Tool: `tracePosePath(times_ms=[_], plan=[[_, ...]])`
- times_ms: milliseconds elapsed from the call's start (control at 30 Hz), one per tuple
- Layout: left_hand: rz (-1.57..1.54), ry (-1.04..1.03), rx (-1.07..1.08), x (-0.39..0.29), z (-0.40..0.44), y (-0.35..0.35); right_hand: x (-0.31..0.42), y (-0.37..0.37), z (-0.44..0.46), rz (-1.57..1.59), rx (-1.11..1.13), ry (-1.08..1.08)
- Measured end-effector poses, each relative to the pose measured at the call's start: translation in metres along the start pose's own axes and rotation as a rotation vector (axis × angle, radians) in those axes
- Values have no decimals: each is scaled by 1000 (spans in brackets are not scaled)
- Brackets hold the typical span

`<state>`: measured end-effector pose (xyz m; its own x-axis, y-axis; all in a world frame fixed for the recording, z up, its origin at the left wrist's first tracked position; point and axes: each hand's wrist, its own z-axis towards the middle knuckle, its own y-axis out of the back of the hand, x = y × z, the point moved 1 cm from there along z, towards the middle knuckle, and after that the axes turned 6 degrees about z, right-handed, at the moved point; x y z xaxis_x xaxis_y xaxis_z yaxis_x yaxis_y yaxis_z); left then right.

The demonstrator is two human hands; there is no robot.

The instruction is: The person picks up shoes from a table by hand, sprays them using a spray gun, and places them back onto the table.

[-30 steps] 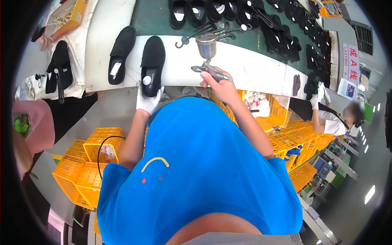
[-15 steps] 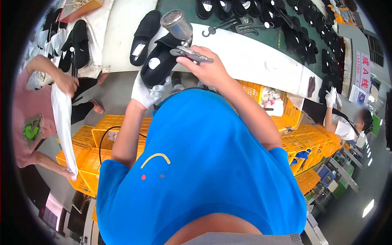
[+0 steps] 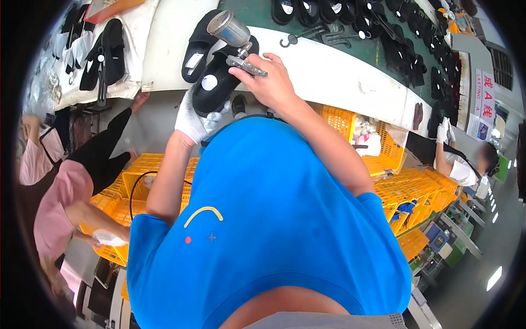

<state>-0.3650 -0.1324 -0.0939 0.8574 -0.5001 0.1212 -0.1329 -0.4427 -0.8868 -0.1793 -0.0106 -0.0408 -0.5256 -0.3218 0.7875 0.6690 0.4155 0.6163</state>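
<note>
My left hand [image 3: 193, 119], in a white glove, is closed around the toe end of a black shoe [image 3: 212, 94] just over the table's near edge. A round white sticker shows on the shoe's insole. My bare right hand [image 3: 269, 83] grips a metal spray gun [image 3: 232, 32] with a silver cup on top, held over the shoe's open part. The gun hides some of the shoe's heel end. A second black shoe [image 3: 196, 48] with a white label lies on the white table just behind, partly covered by the first.
Black shoes [image 3: 329, 11] and black plastic hangers [image 3: 323, 37] lie along the green surface [image 3: 361, 54] beyond the white table [image 3: 329, 68]. Yellow crates [image 3: 405, 189] stand on both sides. One co-worker [image 3: 71, 186] bends at left; another [image 3: 460, 164] works at right.
The co-worker at left has turned and bent down toward the crates with the white cloth. My hands, the shoe and the spray gun have barely shifted.
</note>
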Motion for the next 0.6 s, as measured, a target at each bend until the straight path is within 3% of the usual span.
tracePosePath(times_ms=[267, 600], plan=[[32, -37, -164, 1, 1, -1, 8, -5, -1, -8, 42, 25], [42, 24, -14, 0, -2, 3, 11, -6, 0, -29, -20, 91]])
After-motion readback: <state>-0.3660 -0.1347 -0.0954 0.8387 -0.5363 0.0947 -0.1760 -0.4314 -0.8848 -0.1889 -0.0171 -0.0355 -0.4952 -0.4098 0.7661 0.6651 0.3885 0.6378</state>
